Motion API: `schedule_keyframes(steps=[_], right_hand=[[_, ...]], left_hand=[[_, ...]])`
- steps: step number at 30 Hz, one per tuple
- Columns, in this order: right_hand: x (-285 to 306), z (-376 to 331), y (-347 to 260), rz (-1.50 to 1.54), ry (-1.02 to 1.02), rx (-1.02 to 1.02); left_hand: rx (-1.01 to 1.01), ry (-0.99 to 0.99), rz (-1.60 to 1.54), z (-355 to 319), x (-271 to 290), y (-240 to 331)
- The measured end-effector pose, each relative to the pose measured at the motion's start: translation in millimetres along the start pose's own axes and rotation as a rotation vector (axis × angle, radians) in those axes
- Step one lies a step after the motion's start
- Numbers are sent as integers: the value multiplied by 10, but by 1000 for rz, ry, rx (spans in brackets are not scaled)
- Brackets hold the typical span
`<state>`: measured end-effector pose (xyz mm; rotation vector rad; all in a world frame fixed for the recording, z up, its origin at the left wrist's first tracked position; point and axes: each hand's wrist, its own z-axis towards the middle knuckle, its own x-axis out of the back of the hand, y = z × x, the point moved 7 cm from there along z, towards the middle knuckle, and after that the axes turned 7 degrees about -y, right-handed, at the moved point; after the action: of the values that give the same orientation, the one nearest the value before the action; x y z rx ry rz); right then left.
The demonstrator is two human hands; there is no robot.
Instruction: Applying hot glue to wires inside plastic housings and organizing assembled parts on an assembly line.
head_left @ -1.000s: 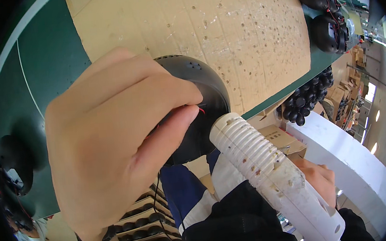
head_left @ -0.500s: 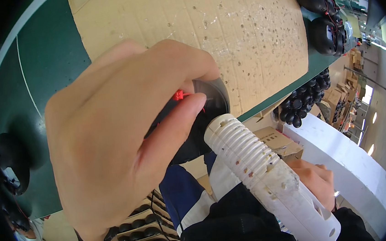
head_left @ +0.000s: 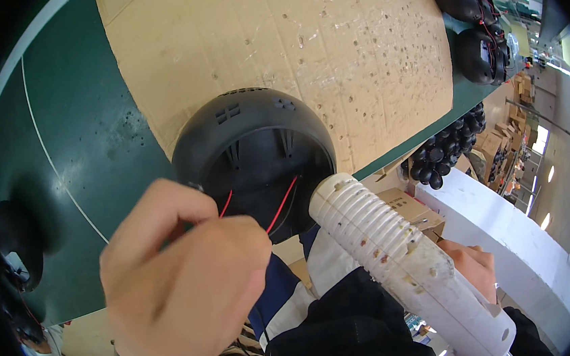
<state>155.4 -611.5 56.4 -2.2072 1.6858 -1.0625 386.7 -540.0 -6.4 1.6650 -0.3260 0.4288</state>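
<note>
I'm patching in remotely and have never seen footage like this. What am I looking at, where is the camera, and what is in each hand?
This is one wide fisheye view from a camera worn on the person's head, looking down at their own two bare hands; straight edges bend near the rim. The left hand pinches thin red wires that run into a hollow black dome-shaped shell. The right hand grips a white ribbed tool, speckled with residue, its tip at the shell's rim. The shell rests on a green table partly covered by a spotted cardboard sheet. More black shells sit at the far right.
</note>
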Motion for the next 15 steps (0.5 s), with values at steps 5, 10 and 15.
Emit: schedule_keyframes(steps=[5, 10, 15], right_hand=[[74, -24, -58, -35, -3, -89], [31, 52, -70, 11, -33, -53], [28, -27, -53, 1, -74, -143]], left_hand=[[-107, 14, 139, -31, -128, 123], [-93, 1, 174, -89, -93, 163], [-131, 38, 93, -102, -56, 59]])
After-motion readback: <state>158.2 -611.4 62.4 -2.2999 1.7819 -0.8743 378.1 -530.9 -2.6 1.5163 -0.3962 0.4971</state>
